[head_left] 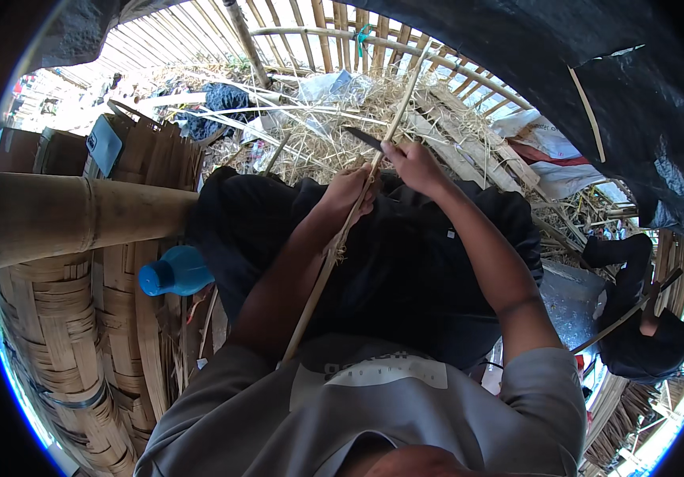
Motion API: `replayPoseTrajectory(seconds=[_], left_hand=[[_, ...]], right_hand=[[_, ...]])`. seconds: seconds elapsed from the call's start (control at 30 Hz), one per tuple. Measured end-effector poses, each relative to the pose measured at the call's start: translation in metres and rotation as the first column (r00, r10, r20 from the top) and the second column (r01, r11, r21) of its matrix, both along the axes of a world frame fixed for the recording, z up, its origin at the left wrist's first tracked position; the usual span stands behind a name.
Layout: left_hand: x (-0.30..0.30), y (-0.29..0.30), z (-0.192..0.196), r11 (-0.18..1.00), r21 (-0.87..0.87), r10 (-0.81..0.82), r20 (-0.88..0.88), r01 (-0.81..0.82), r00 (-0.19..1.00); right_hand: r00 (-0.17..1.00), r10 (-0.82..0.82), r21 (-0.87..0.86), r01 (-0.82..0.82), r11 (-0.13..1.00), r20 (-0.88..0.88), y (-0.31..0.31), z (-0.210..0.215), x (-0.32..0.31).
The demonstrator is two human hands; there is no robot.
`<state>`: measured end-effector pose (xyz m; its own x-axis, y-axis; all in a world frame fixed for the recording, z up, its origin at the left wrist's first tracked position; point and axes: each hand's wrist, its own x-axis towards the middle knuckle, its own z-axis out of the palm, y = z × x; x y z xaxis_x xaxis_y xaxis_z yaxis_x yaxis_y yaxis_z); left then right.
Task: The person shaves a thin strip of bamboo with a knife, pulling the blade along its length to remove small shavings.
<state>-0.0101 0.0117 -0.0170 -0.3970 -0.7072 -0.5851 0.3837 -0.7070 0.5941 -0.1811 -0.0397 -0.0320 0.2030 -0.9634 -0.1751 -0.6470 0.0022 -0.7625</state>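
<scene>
Gripping a long, narrow, pale tan bamboo strip [320,285] with the left hand [351,193], just off centre toward 12 o'clock; fingers are wrapping round it, closed, not spread. Strip is slanting from 1 o'clock down to 7, crossing black cloth trousers [429,270], lower end lying near the grey short-sleeved shirt [246,421]. Right hand [417,167], toward 1, is clutching a dark-bladed knife [364,138], fingers curling round its hidden handle; tip is pointing toward 10. Whether the edge is touching the strip: cannot tell. Progress, by looks: partway. Thin curly tan shavings [339,250] are clinging to the strip below the left hand, so some paring is looking done there, curls not yet off. Finish on the upper length isn't showing clearly. Loose straw-coloured shavings heap [366,103] is spreading toward 12. Blue plastic bottle [179,272] is lying at 9, black-clothed co-worker [640,346] is sitting at 4
</scene>
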Motion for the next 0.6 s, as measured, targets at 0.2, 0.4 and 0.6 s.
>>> replayPoseTrajectory(seconds=[0.2,0.4,0.6], left_hand=[[0.0,-0.001,0.002,1.0,0.009,-0.018,0.033,0.018,0.999],[0.001,-0.005,0.001,0.998,0.069,0.018,-0.041,-0.015,0.999],[0.0,-0.007,0.005,0.999,0.054,-0.001,-0.017,0.002,1.0]], right_hand=[[1.0,-0.018,0.103,0.017,0.994,0.002,0.018,0.015,0.011],[0.999,0.014,0.14,-0.018,0.99,0.032,0.016,0.012,0.01],[0.999,-0.048,0.108,0.05,0.993,-0.023,0.005,0.035,0.005]])
